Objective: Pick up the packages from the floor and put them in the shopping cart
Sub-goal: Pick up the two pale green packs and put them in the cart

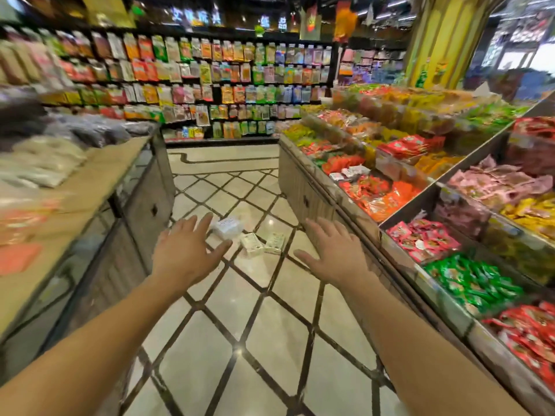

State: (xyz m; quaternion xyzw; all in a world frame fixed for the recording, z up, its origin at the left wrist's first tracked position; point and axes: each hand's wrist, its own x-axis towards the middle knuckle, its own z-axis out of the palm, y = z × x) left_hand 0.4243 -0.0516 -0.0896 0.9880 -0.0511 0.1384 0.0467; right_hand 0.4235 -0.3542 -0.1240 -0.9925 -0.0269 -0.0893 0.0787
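nearest to me, both bare forearms reach forward over the tiled floor (270, 340), pale squares crossed by dark diagonal lines. at their ends i see the left hand (187, 250) and the right hand (333, 253), both palm down, fingers straight and slightly spread, grasping nothing. they hang well apart from each other, above the floor rather than on it.

just beyond the left hand's fingertips, partly covered by them from my view, lies a white package (226, 226) on the floor. to the right of that hand's thumb, between the two hands and a little farther out, lie two smaller white packets (251, 244) (275, 243), side by side and nearly touching. print on them is too blurred for me to read.

left of the left hand stands a low display counter (144, 205) with a tan top and dark bagged goods, heavily blurred. right of the right hand runs a tiered bin display (420, 223) with red, green, pink and orange snack packs in separate compartments.

far ahead of both hands, past the end of the aisle, a wall rack (192, 85) carries rows of hanging colourful pouches. i cannot see a shopping cart.
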